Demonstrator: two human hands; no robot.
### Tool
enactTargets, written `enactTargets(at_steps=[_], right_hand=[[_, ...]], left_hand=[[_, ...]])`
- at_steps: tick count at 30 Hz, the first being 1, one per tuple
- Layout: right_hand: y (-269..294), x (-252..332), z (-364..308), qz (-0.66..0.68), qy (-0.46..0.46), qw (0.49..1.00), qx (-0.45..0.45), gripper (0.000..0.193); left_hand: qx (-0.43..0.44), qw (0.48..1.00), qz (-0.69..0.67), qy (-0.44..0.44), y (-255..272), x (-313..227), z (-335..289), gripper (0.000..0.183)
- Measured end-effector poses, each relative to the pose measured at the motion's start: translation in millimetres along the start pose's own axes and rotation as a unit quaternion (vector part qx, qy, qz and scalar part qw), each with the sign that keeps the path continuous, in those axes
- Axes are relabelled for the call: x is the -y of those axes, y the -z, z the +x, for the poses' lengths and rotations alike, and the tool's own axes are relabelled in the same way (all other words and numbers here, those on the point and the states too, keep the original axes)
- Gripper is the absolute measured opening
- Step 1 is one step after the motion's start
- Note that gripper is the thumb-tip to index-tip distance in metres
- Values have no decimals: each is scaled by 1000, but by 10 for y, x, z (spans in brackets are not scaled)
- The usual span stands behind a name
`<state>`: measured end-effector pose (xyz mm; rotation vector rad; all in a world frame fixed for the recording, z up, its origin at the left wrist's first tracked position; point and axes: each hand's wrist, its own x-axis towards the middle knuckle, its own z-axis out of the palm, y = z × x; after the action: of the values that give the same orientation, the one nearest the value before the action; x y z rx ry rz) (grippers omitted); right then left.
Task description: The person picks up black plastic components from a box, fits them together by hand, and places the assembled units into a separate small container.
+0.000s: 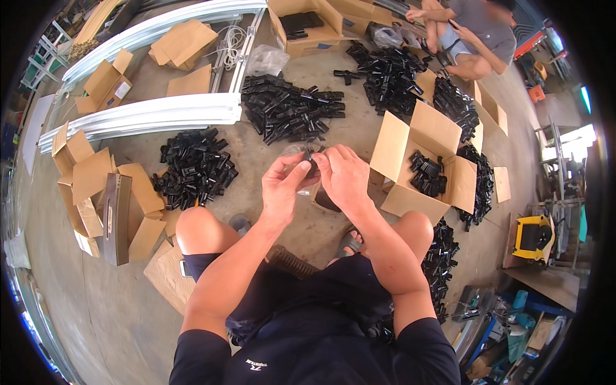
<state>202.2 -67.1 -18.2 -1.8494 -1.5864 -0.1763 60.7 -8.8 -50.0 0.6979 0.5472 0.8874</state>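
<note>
Both my hands meet in front of my knees around a small black plastic fitting (312, 168). My left hand (281, 181) pinches it with thumb and fingers. From the other side my right hand (343, 174) closes on it, hiding much of its shape. Beyond my hands spreads a pile of black fittings (289, 109). Another pile of black parts (194, 168) lies to the left. At my right stands an open cardboard box (461, 183) with several black fittings (426, 174) inside.
Long silvery metal rails (147, 115) lie at the far left, near opened cardboard cartons (90, 176). More black parts (391, 80) heap up at the back and right. A seated person (478, 38) is at the far right. A yellow-and-black case (532, 237) stands at the right.
</note>
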Motion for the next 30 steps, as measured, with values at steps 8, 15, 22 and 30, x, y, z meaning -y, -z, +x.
enactTargets(at_steps=[8, 15, 22, 30], right_hand=[[56, 79, -30, 145, -44, 988, -12, 19], [95, -16, 9, 85, -17, 996, 22, 13], [8, 11, -26, 124, -18, 992, -17, 14], [148, 76, 72, 121, -26, 992, 9, 17]], left_hand=[[-17, 1000, 13, 8, 19, 3, 22, 17], [-17, 1000, -3, 11, -22, -53, 9, 16], [-5, 1000, -14, 10, -16, -13, 9, 17], [-13, 1000, 5, -1, 34, -17, 42, 18]])
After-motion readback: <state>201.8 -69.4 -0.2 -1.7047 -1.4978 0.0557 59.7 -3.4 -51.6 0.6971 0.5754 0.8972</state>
